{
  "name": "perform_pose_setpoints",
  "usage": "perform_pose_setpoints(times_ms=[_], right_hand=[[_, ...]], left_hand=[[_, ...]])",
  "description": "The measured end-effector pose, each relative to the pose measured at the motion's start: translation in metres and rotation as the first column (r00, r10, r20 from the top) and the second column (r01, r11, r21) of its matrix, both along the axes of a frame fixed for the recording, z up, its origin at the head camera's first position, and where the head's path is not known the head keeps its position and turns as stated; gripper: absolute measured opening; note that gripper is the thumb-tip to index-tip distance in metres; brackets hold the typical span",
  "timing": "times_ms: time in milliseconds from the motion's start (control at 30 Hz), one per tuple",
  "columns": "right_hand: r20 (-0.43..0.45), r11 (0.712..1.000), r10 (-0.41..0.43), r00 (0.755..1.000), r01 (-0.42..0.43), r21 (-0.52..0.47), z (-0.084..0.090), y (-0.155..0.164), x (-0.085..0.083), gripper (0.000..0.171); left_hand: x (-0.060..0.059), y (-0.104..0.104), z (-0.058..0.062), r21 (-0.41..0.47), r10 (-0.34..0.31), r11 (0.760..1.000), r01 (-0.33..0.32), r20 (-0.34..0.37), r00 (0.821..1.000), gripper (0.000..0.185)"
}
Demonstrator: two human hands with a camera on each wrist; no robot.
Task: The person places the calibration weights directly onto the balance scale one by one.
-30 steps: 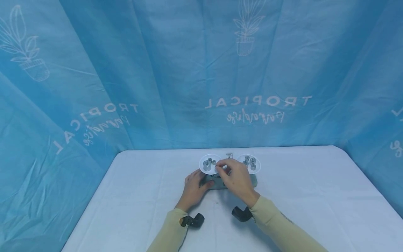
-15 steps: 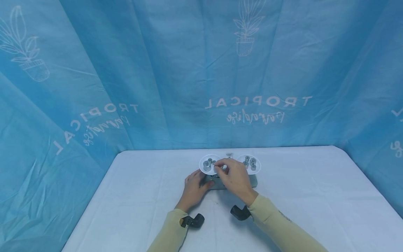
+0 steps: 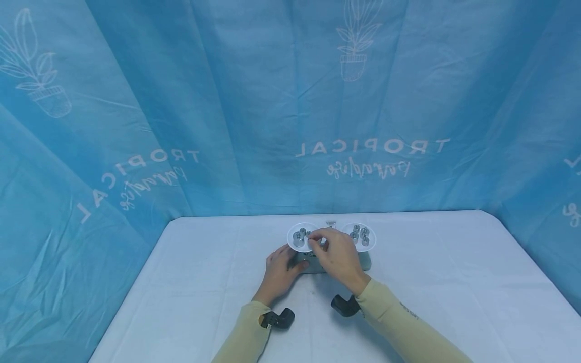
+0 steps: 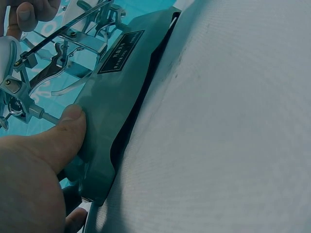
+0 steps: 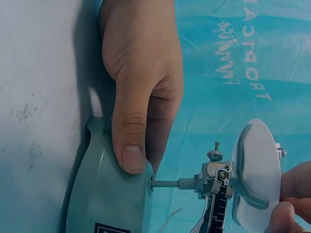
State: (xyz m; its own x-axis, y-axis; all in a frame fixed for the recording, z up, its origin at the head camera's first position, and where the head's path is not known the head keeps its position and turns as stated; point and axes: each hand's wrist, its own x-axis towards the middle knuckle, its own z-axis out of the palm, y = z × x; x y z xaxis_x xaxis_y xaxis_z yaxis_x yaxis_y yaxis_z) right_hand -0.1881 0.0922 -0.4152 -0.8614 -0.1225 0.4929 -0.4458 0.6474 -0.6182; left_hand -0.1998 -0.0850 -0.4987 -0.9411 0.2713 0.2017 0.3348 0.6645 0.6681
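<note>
A grey-green two-pan balance scale (image 3: 314,266) stands on the table in the head view. My left hand (image 3: 279,272) grips the left end of its base, thumb on the near face, as the left wrist view also shows. Over the white left pan (image 3: 291,245), my right hand (image 3: 339,257) pinches a tiny weight, mostly hidden by thumb and forefinger. A large metal weight (image 3: 297,236) and two smaller ones sit on that pan, the smallest right by the fingertips. Several metal weights (image 3: 365,231) stand on the right pan (image 3: 372,244). The right hand partly covers the scale's middle.
A white cloth covers the table (image 3: 218,262), whose back edge runs close behind the scale. Blue printed curtains (image 3: 254,111) rise at the back and both sides. Black wrist cameras (image 3: 285,318) jut from both sleeves above the table.
The right hand has shifted slightly left over the left pan, its fingertips closer to the smallest weight there. The left hand and the scale's base stay in place.
</note>
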Motion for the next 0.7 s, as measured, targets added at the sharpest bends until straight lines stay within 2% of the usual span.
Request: perform_pose_setpoints(times_ms=[700], right_hand=[[0.017,1.000,0.001,1.000,-0.001,-0.026,0.0024,0.0019,0.0005,0.009]], left_hand=[[0.0004,0.0004,0.0011,-0.002,0.004,1.000,-0.004,0.016,1.000,0.060]])
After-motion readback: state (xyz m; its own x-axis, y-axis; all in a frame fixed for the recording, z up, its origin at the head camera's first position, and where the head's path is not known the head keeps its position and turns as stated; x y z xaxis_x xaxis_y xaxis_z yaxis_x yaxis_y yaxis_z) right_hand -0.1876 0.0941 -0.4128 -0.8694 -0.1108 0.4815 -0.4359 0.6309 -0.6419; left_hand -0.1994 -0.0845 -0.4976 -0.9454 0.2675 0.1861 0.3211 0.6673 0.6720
